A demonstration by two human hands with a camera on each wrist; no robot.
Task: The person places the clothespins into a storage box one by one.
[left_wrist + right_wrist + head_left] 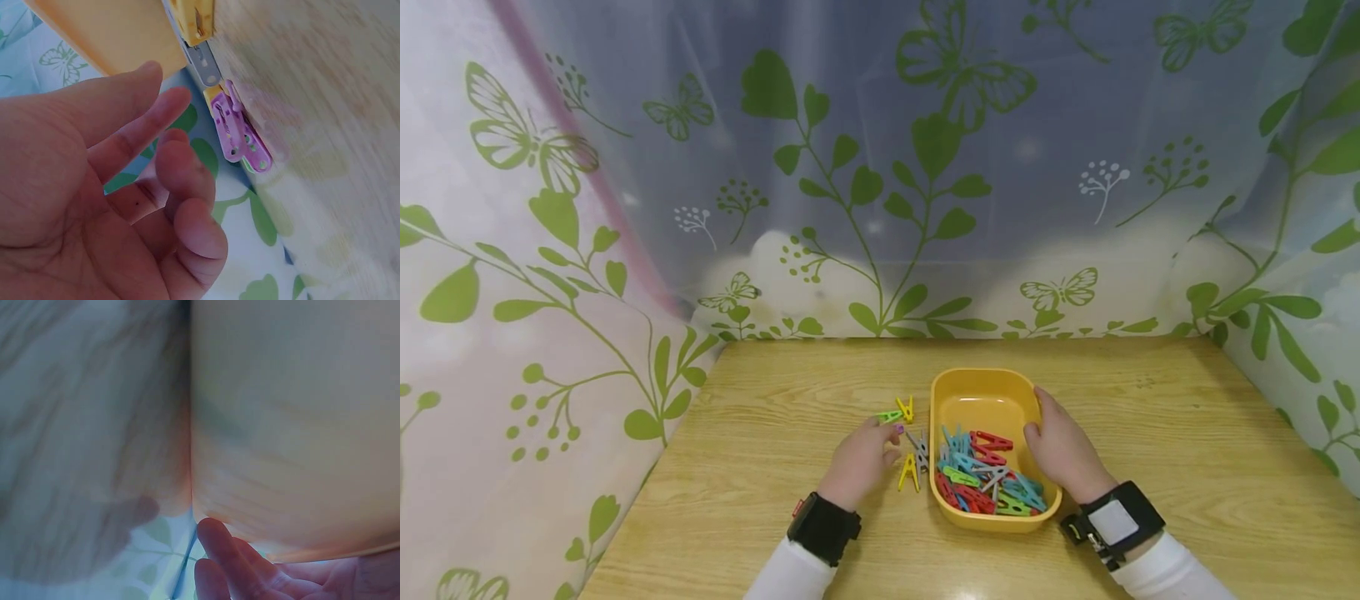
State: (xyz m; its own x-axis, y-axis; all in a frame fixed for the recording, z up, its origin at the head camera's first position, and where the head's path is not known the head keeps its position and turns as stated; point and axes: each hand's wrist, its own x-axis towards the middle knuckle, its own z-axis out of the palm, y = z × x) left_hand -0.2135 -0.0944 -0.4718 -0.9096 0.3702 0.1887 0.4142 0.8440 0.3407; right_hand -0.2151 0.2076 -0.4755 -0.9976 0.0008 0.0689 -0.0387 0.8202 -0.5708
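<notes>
A yellow plastic basin (985, 379) on the table holds a heap of red, blue, green and grey clothespins (977, 475). My right hand (1067, 446) grips its right rim, thumb over the edge and fingers along the outer wall (300, 456). Just left of the basin, my left hand (861, 458) hovers with loosely bent fingers and nothing between them. Beside its fingertips lies a purple clothespin (228, 128), apart from them. Close by are a grey clothespin (920, 450), a green one (890, 416) and two yellow ones, one nearer me (909, 472) and one farther (906, 408).
Everything stands on a wood-grain table (775, 400). A curtain (865, 167) printed with leaves and butterflies hangs behind the table and along both sides. Black straps with devices (825, 527) sit on both wrists.
</notes>
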